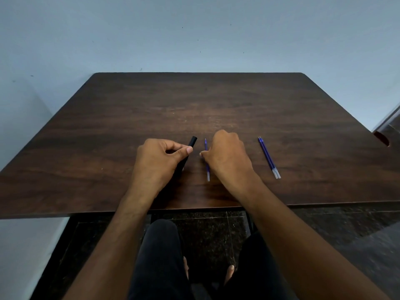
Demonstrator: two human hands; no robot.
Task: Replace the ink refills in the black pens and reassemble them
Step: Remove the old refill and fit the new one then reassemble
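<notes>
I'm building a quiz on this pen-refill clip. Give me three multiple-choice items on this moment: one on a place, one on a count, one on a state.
1. Where does the pair of spare refills lie?
A. To the right of the right hand
B. Left of the left hand
C. At the far edge of the table

2. How many blue refills show on the table?
A. One
B. Three
C. Five

3. What is the left hand doing?
A. Lying flat and empty
B. Gripping the black pen barrel
C. Holding a blue refill

Answers:
1 A, the pair rests side by side beyond the right hand.
2 B, one single refill by the right hand's fingertips plus the pair.
3 B, its fingers close around the black pen barrel, whose end sticks out past them.
</notes>
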